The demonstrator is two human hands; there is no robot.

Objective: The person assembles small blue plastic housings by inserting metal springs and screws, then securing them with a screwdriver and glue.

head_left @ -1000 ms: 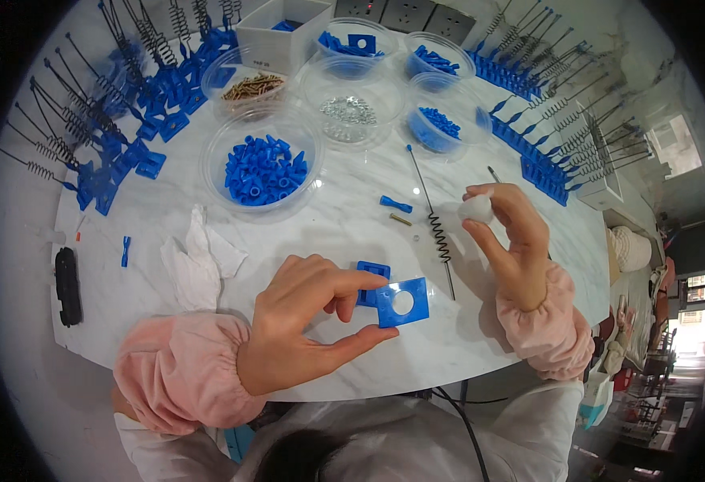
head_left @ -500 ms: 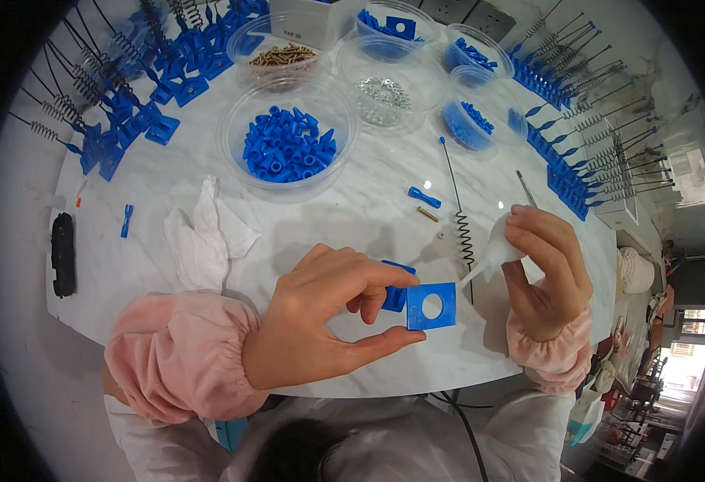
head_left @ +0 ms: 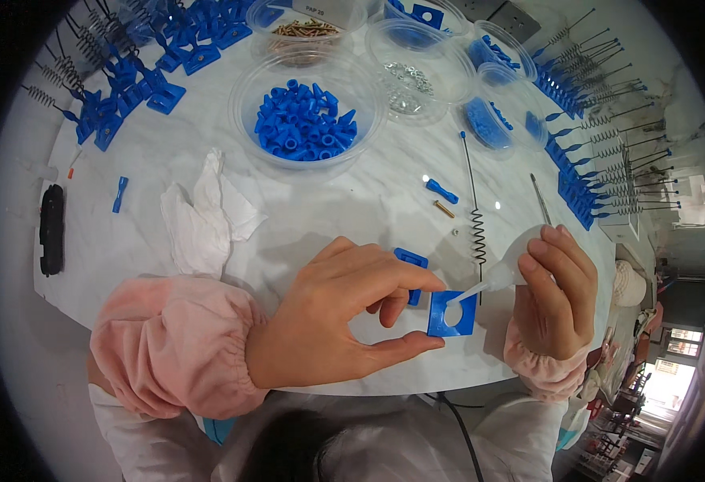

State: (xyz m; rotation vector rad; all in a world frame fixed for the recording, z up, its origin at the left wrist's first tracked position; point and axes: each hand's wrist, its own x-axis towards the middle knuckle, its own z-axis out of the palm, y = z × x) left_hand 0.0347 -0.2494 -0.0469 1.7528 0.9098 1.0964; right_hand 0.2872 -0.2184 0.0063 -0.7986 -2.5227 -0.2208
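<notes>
My left hand (head_left: 328,313) pinches a blue square plate (head_left: 437,323) with a round hole, thumb at its lower edge and fingertips at its upper one. In my right hand (head_left: 563,301) is a whitish squeeze bottle (head_left: 503,275); its thin nozzle overlaps the plate beside the hole. Whether the tip touches is hard to tell. Another blue part (head_left: 410,259) lies partly hidden behind my left fingers. Beyond the hands lie a black rod with a coiled spring (head_left: 478,229), a small blue sleeve (head_left: 442,191), a brass-coloured screw (head_left: 444,209) and a tiny nut (head_left: 454,232).
A clear bowl of blue cones (head_left: 308,120) stands mid-table, with tubs of screws (head_left: 304,32) and small metal parts (head_left: 407,87) behind. Spring-rod assemblies line the left (head_left: 128,92) and right (head_left: 577,189). White tissue (head_left: 200,217), a black tool (head_left: 51,230) and a metal shaft (head_left: 541,197) lie around.
The bottle's nozzle has moved from the plate's right edge to over its face near the hole. The plate has tilted slightly, and the whole view has shifted a little.
</notes>
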